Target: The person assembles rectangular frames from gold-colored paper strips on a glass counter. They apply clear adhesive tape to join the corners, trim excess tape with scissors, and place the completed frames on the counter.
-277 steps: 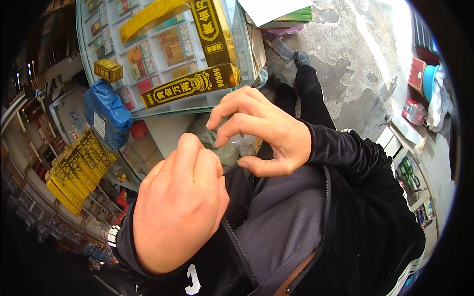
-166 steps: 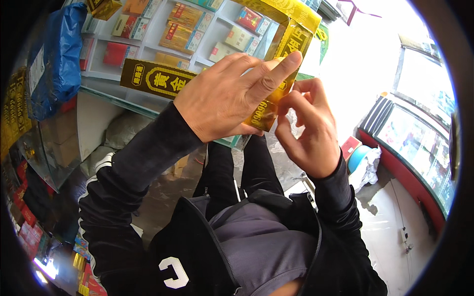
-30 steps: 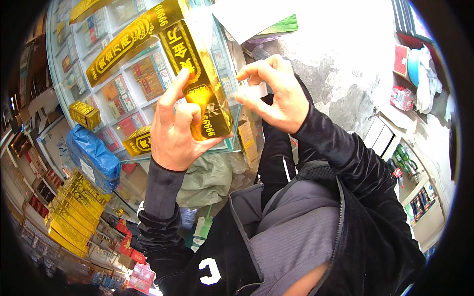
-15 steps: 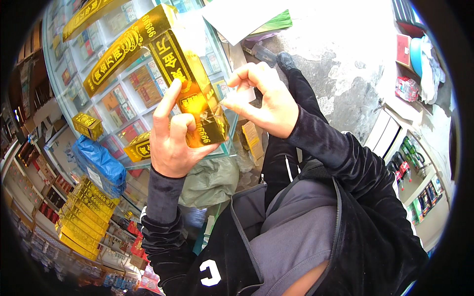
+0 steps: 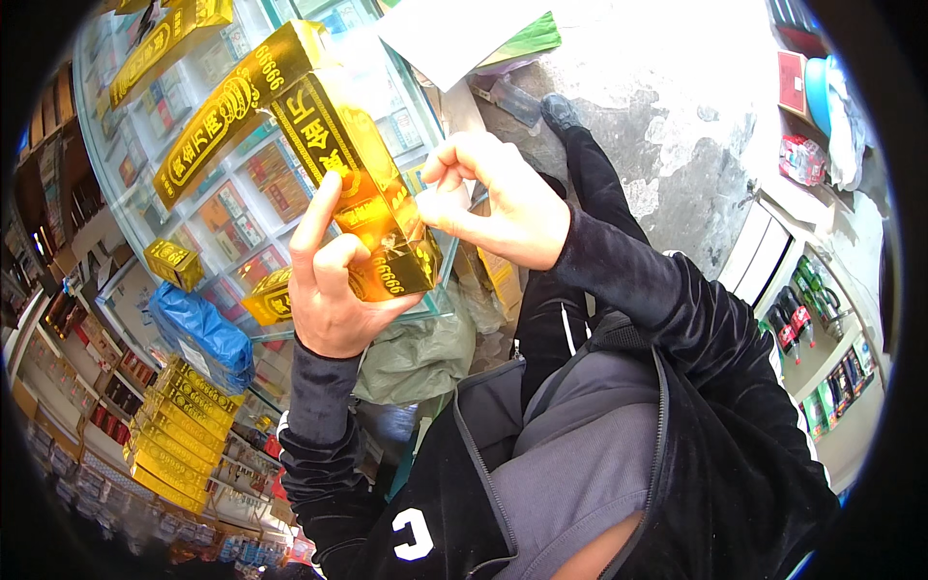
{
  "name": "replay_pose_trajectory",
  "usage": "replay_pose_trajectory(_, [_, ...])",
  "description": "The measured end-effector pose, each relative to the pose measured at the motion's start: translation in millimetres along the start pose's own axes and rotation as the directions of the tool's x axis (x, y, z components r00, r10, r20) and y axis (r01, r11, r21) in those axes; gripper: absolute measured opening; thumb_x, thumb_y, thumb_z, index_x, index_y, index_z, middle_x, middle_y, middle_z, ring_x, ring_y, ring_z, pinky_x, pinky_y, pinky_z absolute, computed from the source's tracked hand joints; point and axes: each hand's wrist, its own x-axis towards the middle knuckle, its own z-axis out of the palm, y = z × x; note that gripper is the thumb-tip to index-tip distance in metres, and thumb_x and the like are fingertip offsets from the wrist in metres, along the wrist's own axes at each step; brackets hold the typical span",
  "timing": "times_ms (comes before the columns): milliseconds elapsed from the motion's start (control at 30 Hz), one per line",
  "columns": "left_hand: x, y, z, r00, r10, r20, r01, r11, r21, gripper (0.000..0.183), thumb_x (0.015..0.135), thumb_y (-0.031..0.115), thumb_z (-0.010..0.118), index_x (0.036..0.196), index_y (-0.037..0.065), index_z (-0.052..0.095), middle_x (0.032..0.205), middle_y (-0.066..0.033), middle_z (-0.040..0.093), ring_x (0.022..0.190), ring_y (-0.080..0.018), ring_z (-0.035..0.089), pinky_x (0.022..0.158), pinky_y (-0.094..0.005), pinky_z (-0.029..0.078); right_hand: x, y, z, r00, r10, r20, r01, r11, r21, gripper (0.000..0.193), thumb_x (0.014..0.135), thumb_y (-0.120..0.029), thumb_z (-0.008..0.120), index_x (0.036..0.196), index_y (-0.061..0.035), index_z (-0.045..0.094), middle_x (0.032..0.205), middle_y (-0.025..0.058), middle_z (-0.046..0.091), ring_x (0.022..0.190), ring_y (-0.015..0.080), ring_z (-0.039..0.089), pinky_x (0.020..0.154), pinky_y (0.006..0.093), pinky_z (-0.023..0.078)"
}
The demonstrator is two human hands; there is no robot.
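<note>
A shiny gold folded-card box (image 5: 333,145) with dark printing stands bent in an angled shape over the glass counter, one long panel reaching away to the left. My left hand (image 5: 333,290) grips its near end, index finger on the printed face and thumb along the lower edge. At the box's right edge, my right hand (image 5: 503,198) is closed in a pinch, thumb and index fingertips pressed together. What lies between those fingertips is too small to make out. Another gold strip-like box (image 5: 169,48) lies beyond at the upper left.
The glass display counter (image 5: 232,184) holds rows of small packs. Nearby are a small gold box (image 5: 174,263), a blue plastic-wrapped bundle (image 5: 203,329) and stacked gold boxes (image 5: 179,435). A greenish plastic bag (image 5: 416,358) hangs beside the counter. A shelf with bottles (image 5: 797,319) stands at right.
My right hand has moved left, bringing its pinched fingertips up to the box's right edge. The box and my left hand have shifted slightly left and down in view.
</note>
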Motion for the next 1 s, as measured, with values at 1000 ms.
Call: replay_pose_trajectory(1000, [0, -5, 7, 0.997, 0.048, -0.06, -0.053, 0.996, -0.077, 0.093, 0.06, 0.026, 0.099, 0.124, 0.01, 0.034, 0.144, -0.0301, 0.046, 0.128, -0.0415, 0.056, 0.103, -0.0455, 0.052, -15, -45, -13, 0.781, -0.519, 0.346, 0.591, 0.436, -0.679, 0.058, 0.079, -0.015, 0.066, 0.136, -0.0148, 0.057, 0.155, 0.0046, 0.046, 0.141, 0.0258, 0.042, 0.115, 0.0461, 0.032])
